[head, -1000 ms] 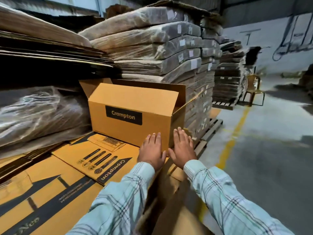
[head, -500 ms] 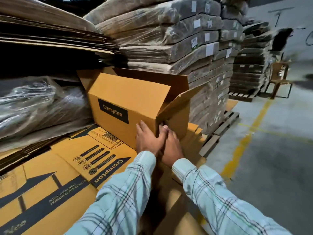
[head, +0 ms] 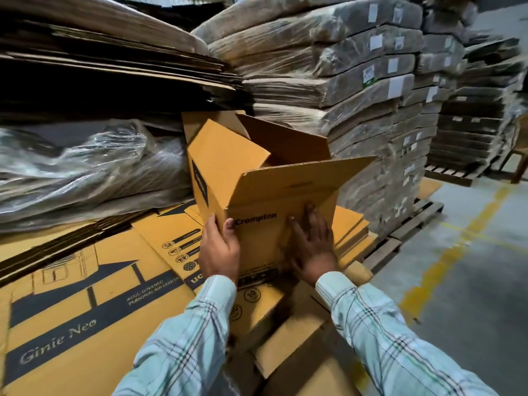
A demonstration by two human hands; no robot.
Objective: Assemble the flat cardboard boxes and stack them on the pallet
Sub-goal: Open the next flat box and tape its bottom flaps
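Note:
An assembled yellow Crompton cardboard box (head: 268,201) stands upright on a stack of flat printed boxes (head: 85,295), its top flaps open and its narrow side turned toward me. My left hand (head: 218,248) grips the box's near left corner, thumb on the front face. My right hand (head: 313,245) lies flat with fingers spread against the front face, near its right edge. A wooden pallet (head: 405,224) shows under the stacks on the right.
Shrink-wrapped bundles of flat cardboard (head: 343,81) tower behind and to the right of the box. Loose brown sheets (head: 100,52) and plastic-wrapped bundles (head: 85,172) fill the left. More assembled boxes (head: 294,352) sit below my arms. Concrete floor with a yellow line (head: 445,252) runs along the right.
The box has been rotated so its narrow end now faces me. My hands shifted from its near corner to either side of that face, and my view moved closer.

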